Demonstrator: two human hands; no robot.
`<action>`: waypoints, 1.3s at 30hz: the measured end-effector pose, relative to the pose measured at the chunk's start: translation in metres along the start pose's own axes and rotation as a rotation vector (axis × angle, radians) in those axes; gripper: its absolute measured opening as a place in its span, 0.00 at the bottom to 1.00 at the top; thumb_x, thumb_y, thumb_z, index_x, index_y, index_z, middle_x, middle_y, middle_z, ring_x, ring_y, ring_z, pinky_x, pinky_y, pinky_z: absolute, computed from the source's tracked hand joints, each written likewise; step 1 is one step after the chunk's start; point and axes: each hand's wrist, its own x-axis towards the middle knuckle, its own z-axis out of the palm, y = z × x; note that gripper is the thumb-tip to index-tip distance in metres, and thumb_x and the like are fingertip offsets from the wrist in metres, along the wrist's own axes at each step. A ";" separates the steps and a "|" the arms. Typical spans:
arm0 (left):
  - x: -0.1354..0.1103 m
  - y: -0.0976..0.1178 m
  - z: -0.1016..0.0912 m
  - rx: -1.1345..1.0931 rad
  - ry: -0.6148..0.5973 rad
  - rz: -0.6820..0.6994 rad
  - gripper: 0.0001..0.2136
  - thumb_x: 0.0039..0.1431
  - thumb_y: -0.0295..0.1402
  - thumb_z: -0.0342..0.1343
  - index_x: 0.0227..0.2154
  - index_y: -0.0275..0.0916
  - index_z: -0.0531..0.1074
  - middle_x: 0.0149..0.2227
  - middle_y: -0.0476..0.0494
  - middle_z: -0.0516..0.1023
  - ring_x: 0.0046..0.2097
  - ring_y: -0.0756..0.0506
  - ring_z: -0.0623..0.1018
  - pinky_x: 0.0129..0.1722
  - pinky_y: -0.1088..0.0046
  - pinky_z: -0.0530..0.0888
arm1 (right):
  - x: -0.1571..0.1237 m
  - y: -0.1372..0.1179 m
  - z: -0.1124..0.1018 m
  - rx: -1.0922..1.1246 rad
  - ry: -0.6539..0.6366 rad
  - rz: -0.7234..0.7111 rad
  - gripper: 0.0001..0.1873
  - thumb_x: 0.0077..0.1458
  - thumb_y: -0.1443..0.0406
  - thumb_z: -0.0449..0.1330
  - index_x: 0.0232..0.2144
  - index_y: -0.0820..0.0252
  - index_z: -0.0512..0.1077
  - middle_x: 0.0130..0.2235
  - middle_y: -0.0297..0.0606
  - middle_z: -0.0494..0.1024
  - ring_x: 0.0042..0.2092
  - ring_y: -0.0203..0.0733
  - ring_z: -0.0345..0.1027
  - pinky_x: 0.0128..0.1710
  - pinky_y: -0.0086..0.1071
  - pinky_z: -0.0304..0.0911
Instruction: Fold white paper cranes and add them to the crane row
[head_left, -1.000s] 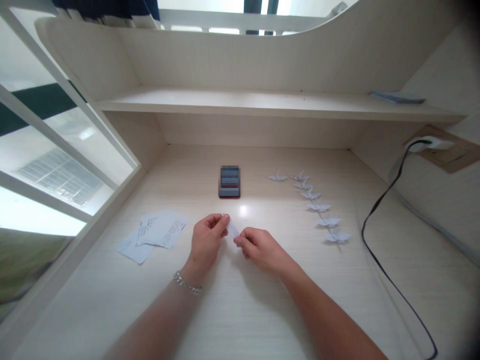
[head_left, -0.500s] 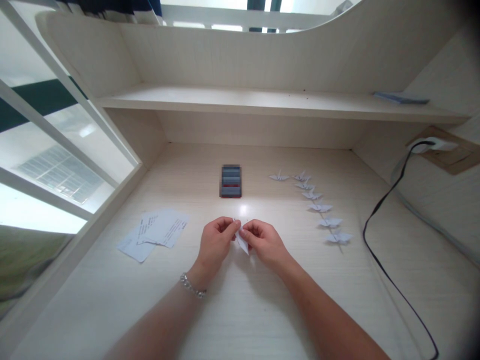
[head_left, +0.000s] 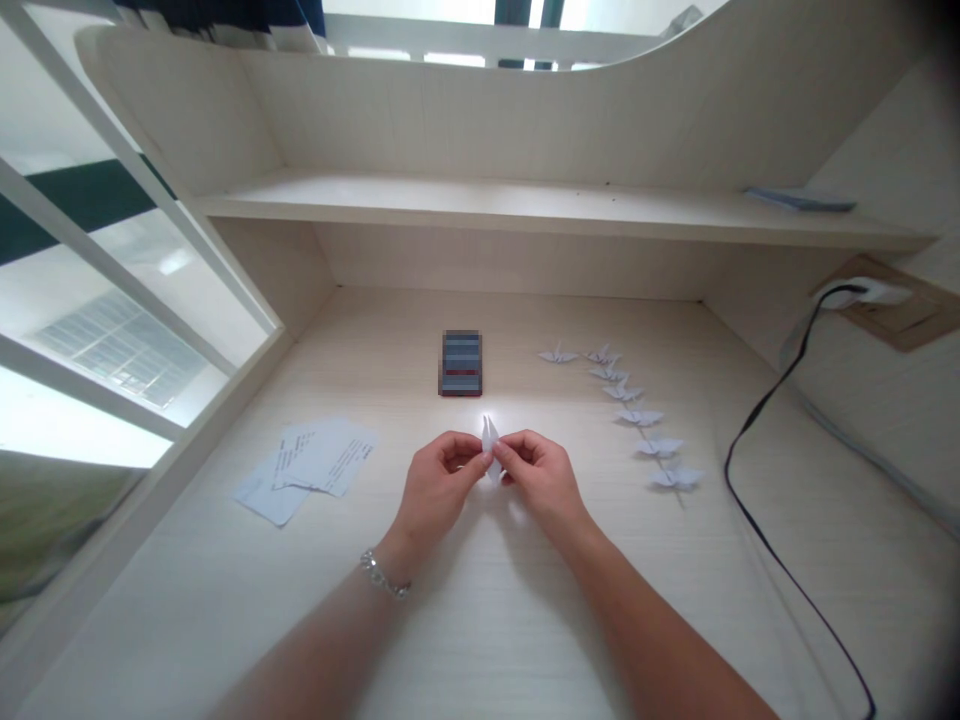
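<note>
A small piece of folded white paper [head_left: 490, 436] stands between my hands, its narrow split tips pointing away from me. My left hand [head_left: 442, 482] pinches its left side between thumb and fingers. On the other side, my right hand [head_left: 541, 482] grips the paper with thumb and forefinger. The fingertips hide part of the paper's middle. To the right, several folded paper cranes [head_left: 660, 446] lie in a slanting row on the desk. Left of my hands are flat sheets of paper [head_left: 322, 455] with printed lines, overlapping one another.
A blurred-out dark rectangular object [head_left: 461, 363] lies beyond my hands on the pale desk [head_left: 450, 640]. A black cable [head_left: 739, 440] runs from a wall socket [head_left: 892, 295] down the right side. Above the desk's back is a shelf [head_left: 465, 205] with a thin bluish item [head_left: 799, 200].
The folded paper has turned: its point was toward me, and now its split tips point away. Both hands have shifted slightly to the right with it.
</note>
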 end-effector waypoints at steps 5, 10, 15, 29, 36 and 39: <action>0.002 -0.001 -0.003 0.012 0.028 -0.026 0.09 0.43 0.35 0.62 0.27 0.35 0.73 0.28 0.45 0.75 0.29 0.49 0.73 0.30 0.74 0.70 | -0.001 0.000 0.001 0.083 -0.012 0.019 0.15 0.41 0.59 0.65 0.31 0.62 0.71 0.29 0.37 0.75 0.29 0.39 0.69 0.26 0.31 0.67; 0.003 -0.003 -0.005 0.015 -0.008 -0.039 0.09 0.45 0.35 0.61 0.29 0.35 0.72 0.27 0.46 0.75 0.29 0.49 0.73 0.31 0.73 0.70 | 0.000 0.001 0.001 0.111 -0.006 0.026 0.14 0.41 0.61 0.64 0.32 0.62 0.69 0.27 0.35 0.74 0.28 0.37 0.67 0.26 0.30 0.66; 0.001 -0.003 -0.004 0.087 -0.097 0.018 0.07 0.49 0.34 0.58 0.29 0.35 0.71 0.30 0.44 0.75 0.31 0.49 0.73 0.31 0.74 0.70 | 0.000 -0.002 0.000 0.087 -0.042 0.029 0.16 0.42 0.61 0.64 0.35 0.62 0.70 0.30 0.37 0.74 0.31 0.38 0.68 0.26 0.28 0.64; 0.005 0.006 -0.009 -0.079 0.032 0.048 0.18 0.46 0.25 0.58 0.42 0.37 0.64 0.38 0.41 0.76 0.36 0.50 0.75 0.35 0.74 0.71 | -0.002 0.000 -0.002 0.023 -0.192 0.078 0.12 0.42 0.65 0.63 0.32 0.61 0.70 0.25 0.32 0.72 0.27 0.34 0.64 0.26 0.28 0.59; 0.003 0.000 -0.005 -0.100 0.035 0.017 0.15 0.43 0.28 0.63 0.36 0.36 0.68 0.33 0.45 0.75 0.35 0.49 0.76 0.38 0.72 0.72 | -0.001 0.003 0.001 0.069 -0.051 0.020 0.09 0.46 0.61 0.62 0.28 0.62 0.71 0.24 0.33 0.72 0.26 0.34 0.63 0.25 0.27 0.58; 0.002 -0.002 -0.004 -0.046 -0.043 0.013 0.10 0.46 0.31 0.61 0.32 0.34 0.70 0.33 0.43 0.76 0.35 0.48 0.76 0.37 0.72 0.72 | 0.000 0.003 0.001 0.062 -0.040 0.025 0.10 0.46 0.60 0.62 0.28 0.62 0.72 0.26 0.36 0.73 0.27 0.36 0.65 0.26 0.29 0.60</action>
